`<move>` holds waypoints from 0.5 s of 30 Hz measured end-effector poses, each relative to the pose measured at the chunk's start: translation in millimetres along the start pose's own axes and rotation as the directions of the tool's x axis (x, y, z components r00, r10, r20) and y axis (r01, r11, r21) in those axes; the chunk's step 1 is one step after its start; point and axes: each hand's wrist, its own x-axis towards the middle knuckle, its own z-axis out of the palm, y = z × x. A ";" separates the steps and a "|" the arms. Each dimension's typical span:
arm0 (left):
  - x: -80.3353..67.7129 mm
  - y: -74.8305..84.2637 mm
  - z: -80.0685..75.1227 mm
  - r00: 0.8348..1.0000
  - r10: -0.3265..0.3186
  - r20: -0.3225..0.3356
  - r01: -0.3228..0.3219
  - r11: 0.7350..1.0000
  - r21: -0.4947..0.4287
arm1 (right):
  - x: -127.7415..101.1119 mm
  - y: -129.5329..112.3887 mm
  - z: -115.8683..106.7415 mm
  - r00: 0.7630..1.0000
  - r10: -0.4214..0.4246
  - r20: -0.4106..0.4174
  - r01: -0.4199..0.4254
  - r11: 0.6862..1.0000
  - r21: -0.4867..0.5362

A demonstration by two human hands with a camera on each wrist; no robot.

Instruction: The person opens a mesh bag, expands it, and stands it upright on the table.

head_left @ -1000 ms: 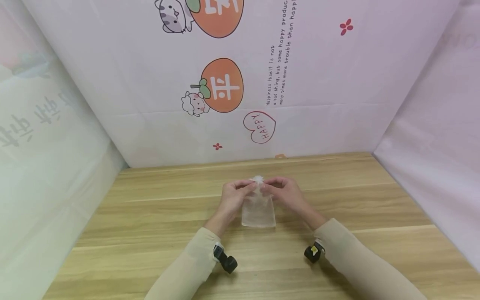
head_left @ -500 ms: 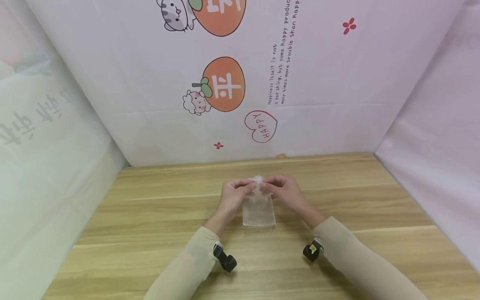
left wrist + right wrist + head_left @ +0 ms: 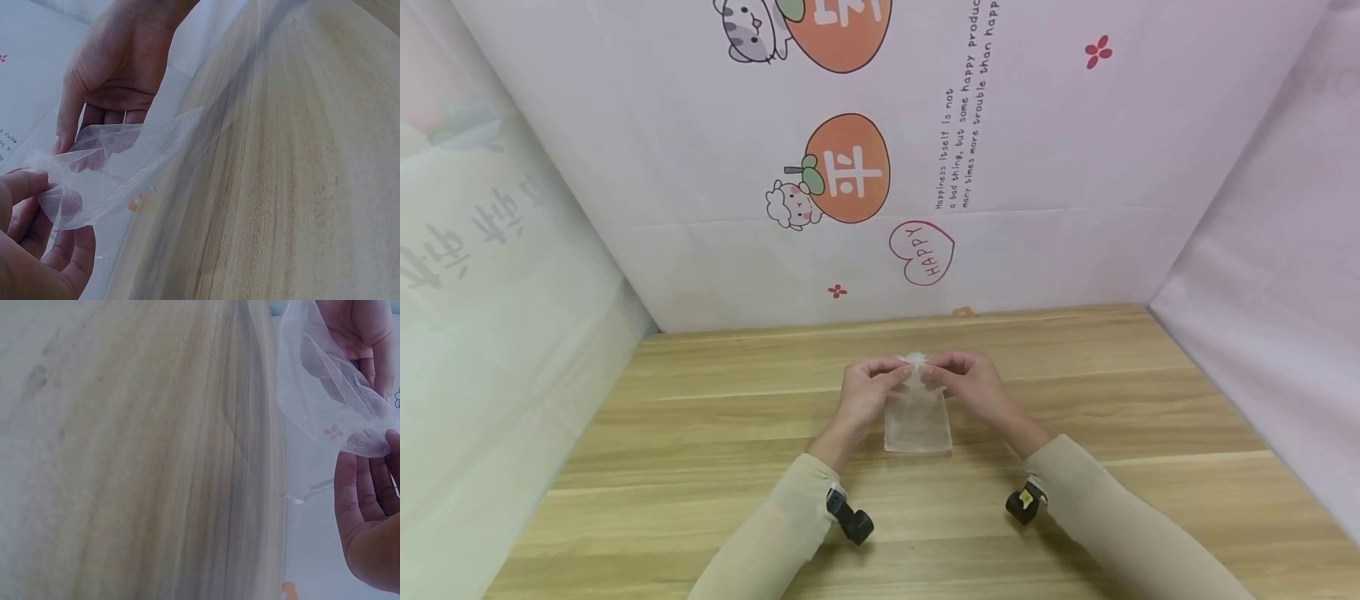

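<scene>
A small sheer white mesh pouch (image 3: pixel 917 427) hangs between my hands at the middle of the head view, its gathered, frilly top pointing away from me. My left hand (image 3: pixel 865 392) pinches the left side of its neck between thumb and index finger. From the other side my right hand (image 3: pixel 973 387) pinches the neck in the same way, fingertips close to the left ones. Through the thin mesh (image 3: pixel 134 165) in the left wrist view, fingers show behind it. A thin clear strip (image 3: pixel 312 490) dangles below the pouch in the right wrist view.
The wood-grain table (image 3: pixel 715 467) spreads beneath both hands. A white printed cloth (image 3: pixel 1030 242) rises at its back edge, with more white cloth at the left and right sides. Black wrist cameras (image 3: pixel 850 518) sit on both sleeves.
The head view has shifted very slightly since a second ago. Both hands keep their pinch on the pouch's neck, in nearly the same place.
</scene>
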 end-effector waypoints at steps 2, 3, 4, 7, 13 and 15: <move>-4.3 5.0 0.9 1.000 0.009 -0.002 -0.009 1.000 0.003 | 0.0 0.1 0.0 1.000 0.001 -0.004 -0.001 1.000 0.002; -4.9 5.7 1.1 1.000 0.011 -0.004 -0.011 1.000 0.005 | 0.1 0.6 0.0 1.000 0.001 -0.005 -0.001 1.000 0.000; -4.3 5.1 1.2 1.000 0.013 -0.006 -0.013 1.000 0.008 | 0.3 1.1 0.0 1.000 0.003 -0.004 -0.003 1.000 -0.001; 3.9 -4.8 -0.2 1.000 0.001 -0.010 -0.001 1.000 0.011 | 1.0 2.6 0.1 1.000 0.011 -0.005 -0.011 1.000 -0.004; 16.7 -22.8 -2.6 1.000 0.006 -0.006 -0.006 1.000 -0.003 | 0.1 1.9 0.0 1.000 0.022 -0.012 -0.023 1.000 -0.014; 17.5 -24.8 -2.7 1.000 0.010 -0.007 -0.010 1.000 -0.003 | -0.7 1.1 -0.3 1.000 0.024 -0.014 -0.024 1.000 -0.013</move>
